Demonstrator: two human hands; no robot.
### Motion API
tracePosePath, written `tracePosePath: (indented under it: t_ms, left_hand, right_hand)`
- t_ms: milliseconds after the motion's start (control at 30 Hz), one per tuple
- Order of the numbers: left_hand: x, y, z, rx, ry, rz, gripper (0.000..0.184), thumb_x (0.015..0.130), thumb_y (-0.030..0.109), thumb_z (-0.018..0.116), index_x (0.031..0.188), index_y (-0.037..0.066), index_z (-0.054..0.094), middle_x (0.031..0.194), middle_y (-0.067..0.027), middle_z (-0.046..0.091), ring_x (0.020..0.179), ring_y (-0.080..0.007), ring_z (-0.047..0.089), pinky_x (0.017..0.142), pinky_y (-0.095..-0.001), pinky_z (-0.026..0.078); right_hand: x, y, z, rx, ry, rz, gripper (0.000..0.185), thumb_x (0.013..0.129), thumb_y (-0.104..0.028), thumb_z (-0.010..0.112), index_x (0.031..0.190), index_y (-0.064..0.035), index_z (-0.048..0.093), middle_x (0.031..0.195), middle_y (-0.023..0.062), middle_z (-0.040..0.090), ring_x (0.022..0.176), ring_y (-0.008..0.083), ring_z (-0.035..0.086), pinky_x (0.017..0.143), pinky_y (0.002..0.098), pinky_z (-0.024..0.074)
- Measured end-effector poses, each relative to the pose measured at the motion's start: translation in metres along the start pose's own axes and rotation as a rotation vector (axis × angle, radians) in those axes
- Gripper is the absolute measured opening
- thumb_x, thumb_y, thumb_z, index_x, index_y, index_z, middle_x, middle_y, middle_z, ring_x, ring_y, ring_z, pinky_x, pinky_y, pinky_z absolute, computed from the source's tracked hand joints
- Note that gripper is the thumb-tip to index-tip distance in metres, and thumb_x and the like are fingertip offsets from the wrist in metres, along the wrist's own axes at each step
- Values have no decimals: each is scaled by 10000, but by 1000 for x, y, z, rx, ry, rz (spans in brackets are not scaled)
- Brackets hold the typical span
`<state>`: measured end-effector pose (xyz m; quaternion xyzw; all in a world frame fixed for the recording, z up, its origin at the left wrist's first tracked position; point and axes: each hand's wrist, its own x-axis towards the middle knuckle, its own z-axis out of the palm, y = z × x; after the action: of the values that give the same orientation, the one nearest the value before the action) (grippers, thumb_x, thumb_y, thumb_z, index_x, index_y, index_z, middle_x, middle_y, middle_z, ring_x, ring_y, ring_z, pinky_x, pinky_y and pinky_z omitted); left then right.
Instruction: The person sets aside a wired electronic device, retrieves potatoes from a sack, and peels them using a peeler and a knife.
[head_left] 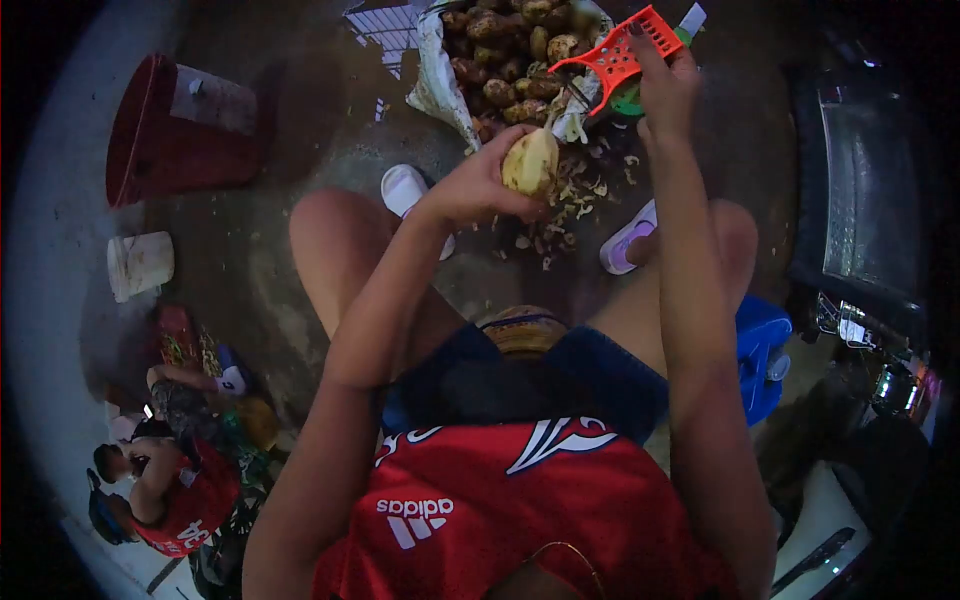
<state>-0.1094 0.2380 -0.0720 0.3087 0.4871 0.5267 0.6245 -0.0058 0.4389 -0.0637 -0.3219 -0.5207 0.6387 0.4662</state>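
My left hand (482, 188) is wrapped round a pale yellow, mostly peeled potato (530, 165). Farther up and to the right, my right hand (668, 92) grips an orange peeler (618, 62) with a wide, holed handle. Its forked blade end points left, above the potato and apart from it. An open white sack (430, 75) full of brown unpeeled potatoes (495, 60) stands just beyond my hands. Loose peelings (565, 205) are scattered on the floor below the potato. Something green (628, 100) shows partly behind the peeler.
A dark red bucket (135, 130) and a small white bucket (140, 262) stand at left. Another person in a red jersey (195, 500) is at lower left. A blue jerrycan (760, 355) sits by my right leg. Along the right side is a glass-fronted appliance (870, 190).
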Motion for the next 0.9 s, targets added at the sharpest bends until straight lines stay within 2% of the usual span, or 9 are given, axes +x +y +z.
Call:
tracePosePath:
  t_ms: [100,200,233,333,467,600,633,833,900]
  left_hand:
    - [3,-4,0,-176,51,67,647,633,49,674,1211,63,384,1020,-54,528,781,-153,548,595,-252,488]
    - [1,-2,-2,-614,20,-38,526,726,200,591,1195,58,402,1016,-89,539,736,-191,556,510,-247,495]
    - [7,-3,1,-766,-43,15,455,769,305,492,1140,45,450,975,-116,558,693,-226,557,454,-251,496]
    - [10,-2,6,-831,71,-9,375,795,318,443,1047,48,506,863,-78,581,675,-213,573,444,-257,473]
    - [17,-2,10,-789,284,-1,372,827,338,354,1006,66,534,825,-63,599,697,-192,573,487,-275,451]
    - [25,-1,17,-659,513,-66,404,852,384,301,1003,93,536,829,-43,588,660,-178,540,501,-275,398]
    - [26,0,19,-624,551,-89,416,854,402,291,1003,98,532,832,-37,580,636,-178,523,497,-272,380]
    - [29,-3,20,-643,492,-67,411,865,400,282,982,97,534,797,-41,579,586,-176,523,444,-278,375]
    - [28,-5,18,-620,460,-22,393,863,373,295,976,89,542,818,-50,594,659,-173,557,482,-289,400]
  right_hand:
    - [-7,2,3,61,-64,-10,254,781,-163,646,975,-27,554,877,35,601,746,84,567,647,228,450]
    - [-10,3,4,61,-85,2,254,787,-162,637,983,-28,548,883,40,602,761,92,573,660,235,464]
    - [-10,2,5,112,-88,39,255,788,-161,635,986,-28,546,887,42,602,770,96,575,669,239,468]
    - [-17,3,13,206,-88,91,259,773,-174,656,957,-18,563,857,40,607,746,94,574,654,241,466]
    - [-38,2,26,205,-122,127,251,769,-178,663,936,-16,569,836,42,607,730,85,567,642,241,461]
    - [-53,7,35,18,-170,76,258,774,-224,660,896,-16,569,772,27,606,670,84,567,601,242,461]
    - [-50,19,35,-80,-167,-10,292,771,-259,662,881,-6,568,733,31,605,644,84,565,578,244,458]
    - [-49,18,34,-116,-171,-37,308,766,-269,666,864,5,565,726,51,611,648,86,567,587,244,455]
    - [-48,22,34,-83,-164,-24,307,765,-268,667,861,5,565,731,54,613,644,88,568,584,242,455]
